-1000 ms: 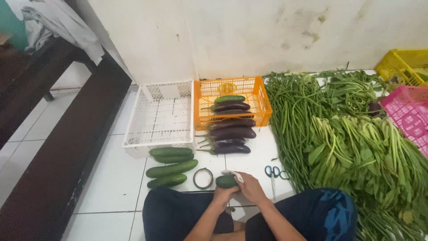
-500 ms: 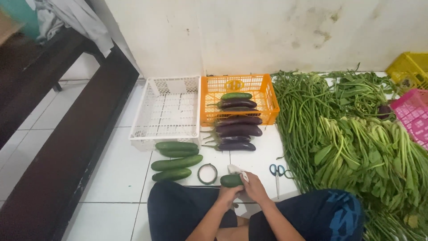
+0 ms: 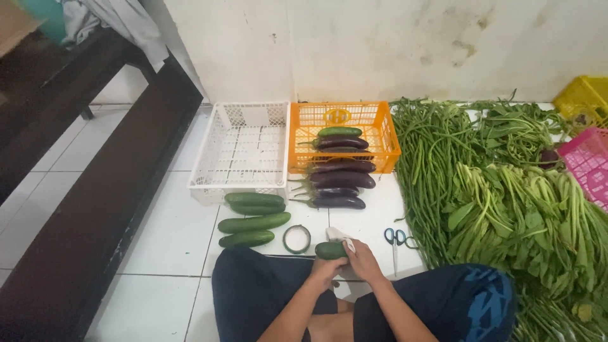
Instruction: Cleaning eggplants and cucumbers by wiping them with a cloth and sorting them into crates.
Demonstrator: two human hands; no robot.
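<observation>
I sit cross-legged on a white tiled floor. My left hand (image 3: 325,268) and my right hand (image 3: 363,259) both grip one green cucumber (image 3: 330,250) held crosswise just above my knees. A small pale thing at the cucumber's top right end touches my right fingers; what it is I cannot tell. A ring of tape (image 3: 296,239) lies on the tiles just left of the hands. Several more cucumbers (image 3: 253,221) lie further left. Blue-handled scissors (image 3: 396,239) lie to the right.
An empty white crate (image 3: 240,149) and an orange crate (image 3: 373,120) holding a cucumber and aubergines stand by the wall, with more aubergines (image 3: 335,183) in front. Long beans and leafy greens (image 3: 506,202) cover the right. Pink (image 3: 589,161) and yellow crates sit far right. A dark bench (image 3: 95,190) runs along the left.
The camera has shifted a little, so the scene sits slightly differently in view. Both hands stay on the cucumber in the same place above my knees.
</observation>
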